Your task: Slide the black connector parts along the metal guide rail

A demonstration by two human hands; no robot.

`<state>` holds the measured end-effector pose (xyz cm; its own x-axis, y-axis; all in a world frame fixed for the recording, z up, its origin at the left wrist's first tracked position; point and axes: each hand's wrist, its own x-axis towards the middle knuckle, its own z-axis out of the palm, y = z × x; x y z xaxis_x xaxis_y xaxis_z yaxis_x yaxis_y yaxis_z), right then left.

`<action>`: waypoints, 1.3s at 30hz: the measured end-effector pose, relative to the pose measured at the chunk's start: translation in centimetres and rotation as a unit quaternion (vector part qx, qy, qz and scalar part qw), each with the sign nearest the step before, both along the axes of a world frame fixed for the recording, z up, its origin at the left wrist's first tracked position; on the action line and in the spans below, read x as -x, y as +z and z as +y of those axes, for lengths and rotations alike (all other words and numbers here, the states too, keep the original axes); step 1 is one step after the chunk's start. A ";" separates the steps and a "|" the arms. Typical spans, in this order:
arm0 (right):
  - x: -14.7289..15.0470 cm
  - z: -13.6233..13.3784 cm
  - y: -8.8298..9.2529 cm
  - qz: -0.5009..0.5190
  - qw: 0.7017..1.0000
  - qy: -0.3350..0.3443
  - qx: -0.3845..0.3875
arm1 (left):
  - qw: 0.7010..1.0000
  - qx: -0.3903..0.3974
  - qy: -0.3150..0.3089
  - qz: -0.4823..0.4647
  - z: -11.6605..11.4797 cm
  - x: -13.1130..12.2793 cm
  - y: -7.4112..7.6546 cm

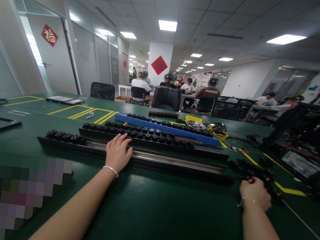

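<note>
We see the left hand (118, 153) lying flat and released, fingers spread, on the near black rail (172, 162), about a third of the way along from its left end, gripping nothing. The right hand (256, 192) is well apart from it, past the rail's right end. It is curled, knuckles towards us, at the near edge of a heap of small black parts (254, 170). Its fingertips are hidden, so we cannot tell whether it grips a part or only touches the heap. Each wrist carries one thin bracelet (110, 169).

We count three long rails lying side by side across the green surface (148, 216): the near black rail, a second black rail (152, 137) just behind it, and a blue rail (167, 128) behind that. Black knobs (63, 136) sit in a short row on the near rail's left end; the other two rails carry full rows, too small for us to count. One metal bowl (195, 124) stands by the blue rail's right end
</note>
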<state>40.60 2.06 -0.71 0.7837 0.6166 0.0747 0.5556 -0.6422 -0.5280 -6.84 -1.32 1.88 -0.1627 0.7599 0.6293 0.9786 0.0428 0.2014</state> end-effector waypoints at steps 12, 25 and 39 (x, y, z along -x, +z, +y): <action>-0.2 -0.3 0.0 0.008 1.000 0.013 0.005 | 0.931 0.032 0.269 -0.246 -0.2 9.7 0.6; 0.1 -0.1 -0.5 -0.107 0.979 0.018 -0.175 | 0.917 0.057 0.272 -0.285 0.1 11.4 -0.2; 8.9 -0.1 0.3 -0.257 0.877 0.378 -0.148 | 0.904 0.063 0.294 -0.305 0.6 13.0 -1.2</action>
